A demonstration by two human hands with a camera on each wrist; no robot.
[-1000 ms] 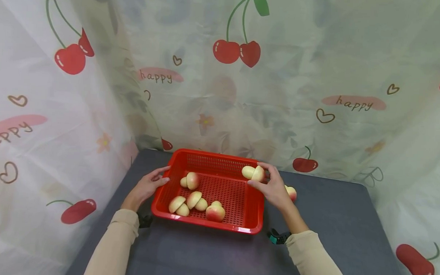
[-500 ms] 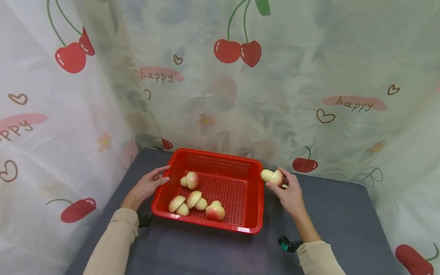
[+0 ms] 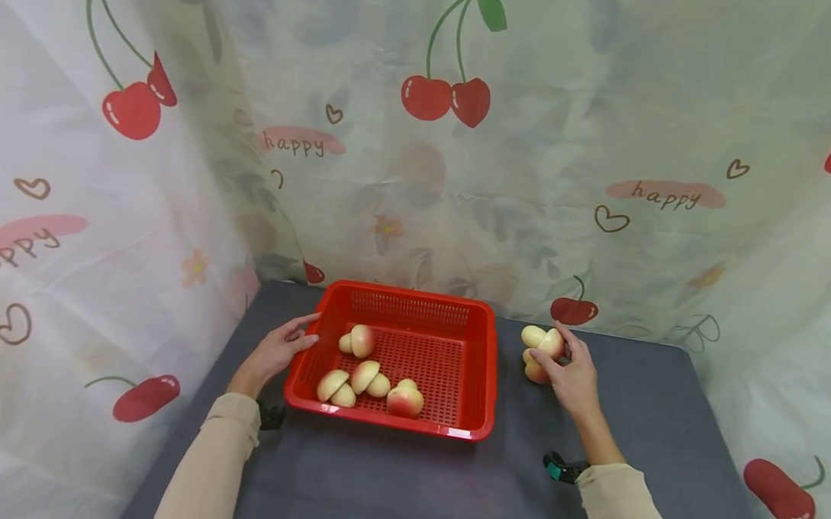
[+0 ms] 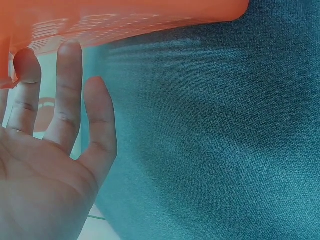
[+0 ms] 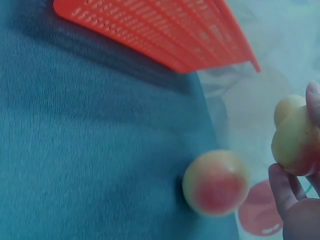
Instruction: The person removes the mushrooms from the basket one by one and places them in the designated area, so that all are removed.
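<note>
My left hand (image 3: 275, 355) touches the left rim of a red plastic basket (image 3: 442, 360); in the left wrist view its fingers (image 4: 69, 95) are nearly straight against the outer wall. Between right thumb and fingers, my right hand (image 3: 578, 378) pinches a toy mushroom (image 3: 552, 343) with a pale stem and pinkish cap, right of the basket. Just below and nearer in the head view, another mushroom (image 3: 537, 373) lies on the table, partly hidden by the held one. The right wrist view shows the held mushroom (image 5: 296, 142) apart from the mushroom on the table (image 5: 215, 182).
Several mushrooms lie in the basket, among them one at the back left (image 3: 361, 340) and one near the front (image 3: 405, 400). The dark grey table (image 3: 408, 481) ends at a patterned cloth backdrop (image 3: 528, 179). Wristbands (image 3: 565, 469) sit on both wrists.
My right hand has carried the mushroom from over the basket's right side out to the right, above the mushroom lying on the table. The left hand and basket have stayed put.
</note>
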